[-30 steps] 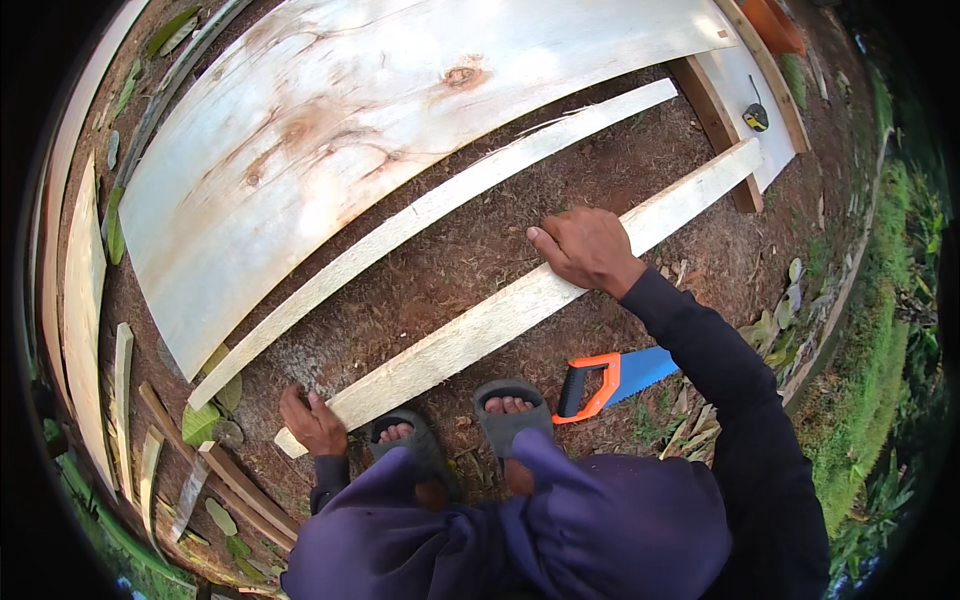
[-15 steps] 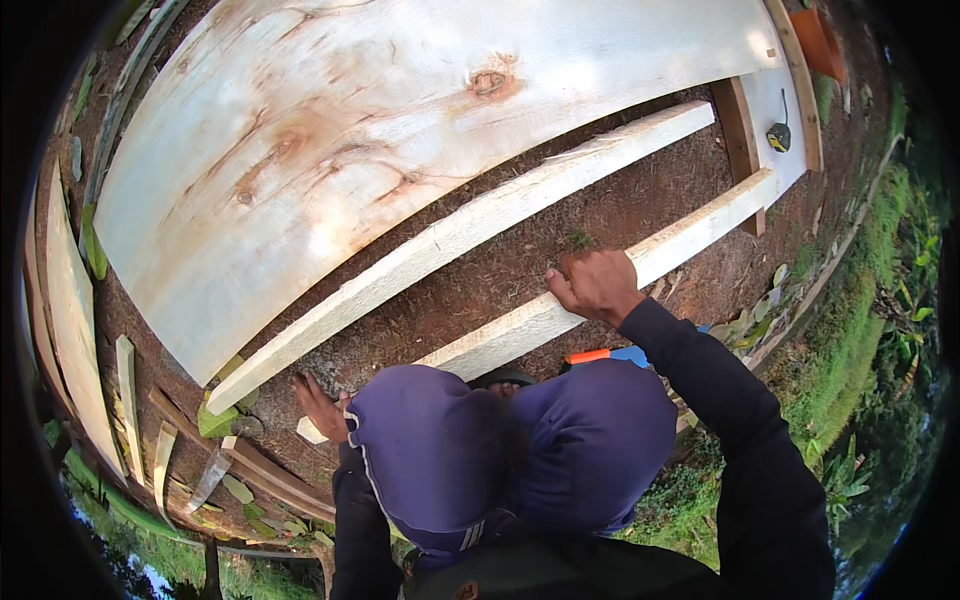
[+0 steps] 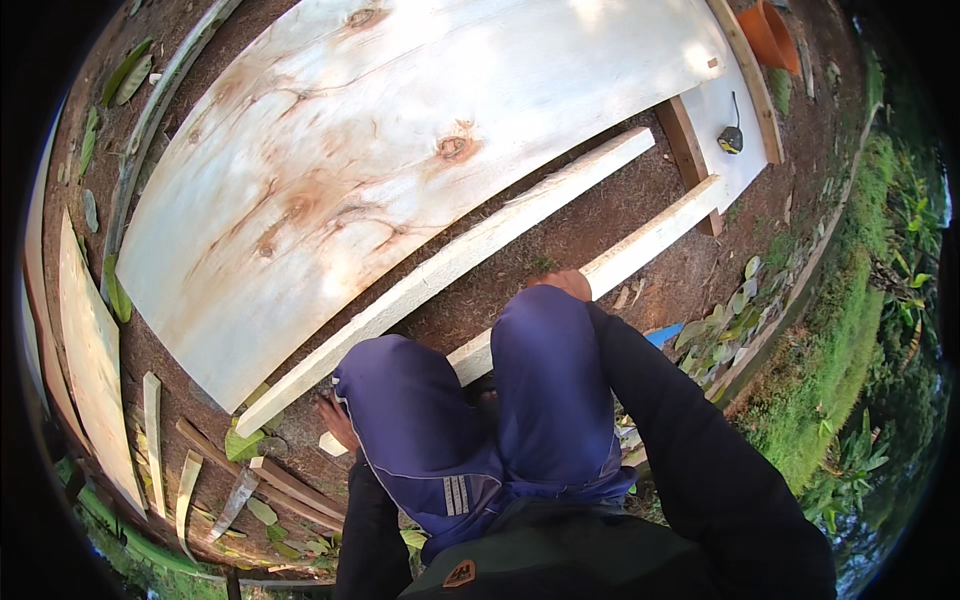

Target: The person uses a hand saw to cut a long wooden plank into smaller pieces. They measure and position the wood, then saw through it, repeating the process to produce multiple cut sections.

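A pale wooden beam [image 3: 655, 237] runs slantwise across the ground, passing behind my knees. My right hand [image 3: 566, 283] grips it just beyond my right knee, which hides part of the fingers. My left hand [image 3: 338, 422] is low beside my left knee, near the beam's left end [image 3: 333, 444]. Its visible fingers look stretched out, and the knee covers the rest. A second pale beam [image 3: 450, 270] lies roughly parallel, farther off. Beyond that is a large plywood sheet [image 3: 330, 190] with brown stains and knots.
A short brown crosspiece [image 3: 684, 145] lies under the near beam's right end. A black and yellow tape measure [image 3: 731, 139] rests on a pale panel, with an orange bucket [image 3: 768, 38] behind. Several offcuts [image 3: 187, 490] lie at left. Something blue [image 3: 664, 334] shows beside my right arm.
My view has shifted and my knees now cover more of the near beam and both hands. The orange and blue object beside my right knee is now mostly hidden. My right hand stays on the beam.
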Action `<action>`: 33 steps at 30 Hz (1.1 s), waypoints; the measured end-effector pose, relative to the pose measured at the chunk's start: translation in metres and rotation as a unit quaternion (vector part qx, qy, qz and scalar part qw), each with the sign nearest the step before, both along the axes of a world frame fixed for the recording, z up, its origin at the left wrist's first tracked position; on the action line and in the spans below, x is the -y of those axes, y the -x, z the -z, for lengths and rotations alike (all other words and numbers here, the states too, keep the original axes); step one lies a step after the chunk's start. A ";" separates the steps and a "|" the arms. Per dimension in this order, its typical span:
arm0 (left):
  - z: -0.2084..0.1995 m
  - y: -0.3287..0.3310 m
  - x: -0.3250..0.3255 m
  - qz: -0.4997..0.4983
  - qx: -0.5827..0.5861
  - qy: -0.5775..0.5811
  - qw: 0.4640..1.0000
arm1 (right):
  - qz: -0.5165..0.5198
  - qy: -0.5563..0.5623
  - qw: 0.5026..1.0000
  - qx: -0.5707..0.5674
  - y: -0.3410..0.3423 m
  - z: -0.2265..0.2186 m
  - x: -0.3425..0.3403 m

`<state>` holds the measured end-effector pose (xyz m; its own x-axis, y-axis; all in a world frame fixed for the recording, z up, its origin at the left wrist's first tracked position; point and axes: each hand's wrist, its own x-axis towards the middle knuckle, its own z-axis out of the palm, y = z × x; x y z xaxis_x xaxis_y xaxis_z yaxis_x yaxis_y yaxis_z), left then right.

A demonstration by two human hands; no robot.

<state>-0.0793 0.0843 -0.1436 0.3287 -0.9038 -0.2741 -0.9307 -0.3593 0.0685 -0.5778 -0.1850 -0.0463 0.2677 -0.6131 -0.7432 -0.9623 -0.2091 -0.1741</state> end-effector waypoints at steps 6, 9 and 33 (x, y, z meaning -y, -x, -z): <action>-0.042 0.018 0.018 -0.074 -0.057 -0.095 0.991 | 0.082 0.090 0.989 0.079 0.045 0.092 -0.039; -0.094 0.023 0.056 -0.062 -0.057 -0.056 0.995 | 0.051 0.064 0.996 -0.017 0.009 0.034 -0.008; -0.067 0.036 0.026 -0.076 -0.085 0.182 0.977 | 0.019 0.316 0.945 0.079 -0.006 -0.004 -0.034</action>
